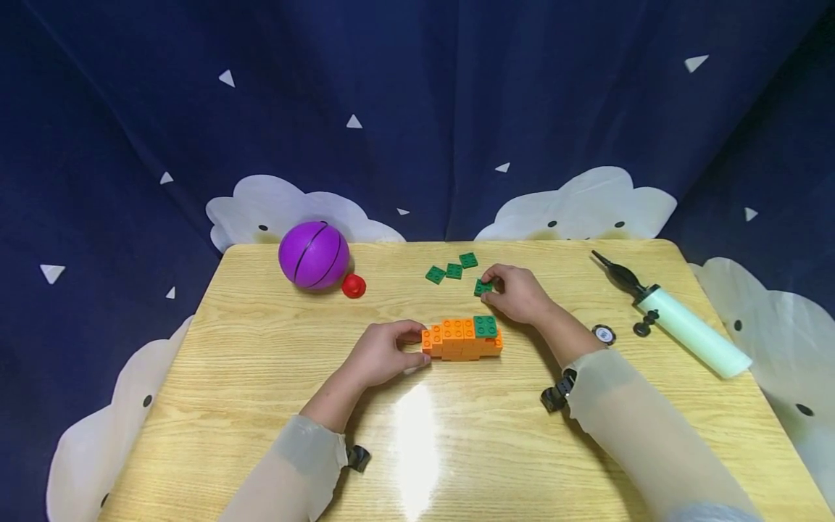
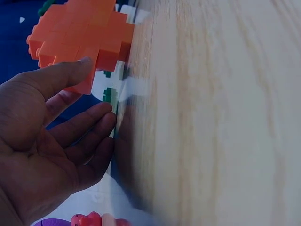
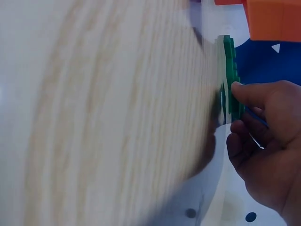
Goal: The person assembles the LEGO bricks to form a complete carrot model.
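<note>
An orange toy-brick build (image 1: 459,341) stands on the table in stepped layers, with a green brick (image 1: 485,326) on top near its right end. My left hand (image 1: 381,355) holds its left end between thumb and fingers; the left wrist view shows the thumb on the orange bricks (image 2: 77,35) and the lower fingers loosely bent. Behind the build, my right hand (image 1: 518,293) pinches a flat green brick (image 1: 483,288) at its right side, low over the table. In the right wrist view the thumb presses that green brick (image 3: 231,70). Three more green bricks (image 1: 454,271) lie just beyond it.
At the back left are a purple ball (image 1: 313,255) and a small red hat-shaped piece (image 1: 354,286). To the right lie a hand pump (image 1: 691,330), a black pawn-like piece (image 1: 644,324) and a round chip (image 1: 604,334). A dark blue curtain (image 1: 417,109) hangs behind the table.
</note>
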`<state>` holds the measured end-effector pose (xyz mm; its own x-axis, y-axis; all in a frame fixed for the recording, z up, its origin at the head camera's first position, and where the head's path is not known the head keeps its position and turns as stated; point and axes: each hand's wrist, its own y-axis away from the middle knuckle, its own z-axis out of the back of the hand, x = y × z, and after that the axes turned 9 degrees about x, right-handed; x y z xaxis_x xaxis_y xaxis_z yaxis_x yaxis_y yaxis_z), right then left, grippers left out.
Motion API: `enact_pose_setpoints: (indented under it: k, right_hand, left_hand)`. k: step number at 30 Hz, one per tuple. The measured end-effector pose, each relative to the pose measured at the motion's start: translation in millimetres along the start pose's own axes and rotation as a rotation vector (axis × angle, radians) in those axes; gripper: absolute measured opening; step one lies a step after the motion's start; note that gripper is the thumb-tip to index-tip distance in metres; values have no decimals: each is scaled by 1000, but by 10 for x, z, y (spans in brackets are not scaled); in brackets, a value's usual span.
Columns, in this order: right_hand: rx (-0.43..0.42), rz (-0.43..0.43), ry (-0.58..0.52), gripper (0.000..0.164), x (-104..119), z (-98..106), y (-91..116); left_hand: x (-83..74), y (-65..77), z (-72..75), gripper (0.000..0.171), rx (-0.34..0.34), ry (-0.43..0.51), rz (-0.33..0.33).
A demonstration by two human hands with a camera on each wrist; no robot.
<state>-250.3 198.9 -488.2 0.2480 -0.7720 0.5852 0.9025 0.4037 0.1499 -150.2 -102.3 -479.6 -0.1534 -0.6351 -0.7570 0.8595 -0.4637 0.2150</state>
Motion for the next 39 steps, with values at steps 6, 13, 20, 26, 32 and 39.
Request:
enact_pose_setpoints:
  k: [6, 13, 20, 26, 32, 39]
  right_hand:
    - [12, 10, -6, 36, 50, 38, 77]
    - [11, 45, 0, 39, 126, 97, 172]
    - [-13, 111, -7, 37, 230, 169, 302]
    - [-36, 175, -25, 35, 366, 220, 410]
    - [-39, 202, -36, 36, 505, 300, 527]
    - [-61, 251, -24, 35, 608, 368, 630]
  left_hand:
    - [20, -10, 1, 47, -7, -11, -9]
    - [30, -11, -7, 47, -11, -10, -15]
    - [34, -4, -12, 47, -10, 3, -13]
    - [36, -6, -16, 47, -10, 5, -18]
    - [35, -5, -23, 48, -8, 8, -9]
    - [28, 1, -16, 47, -11, 15, -15]
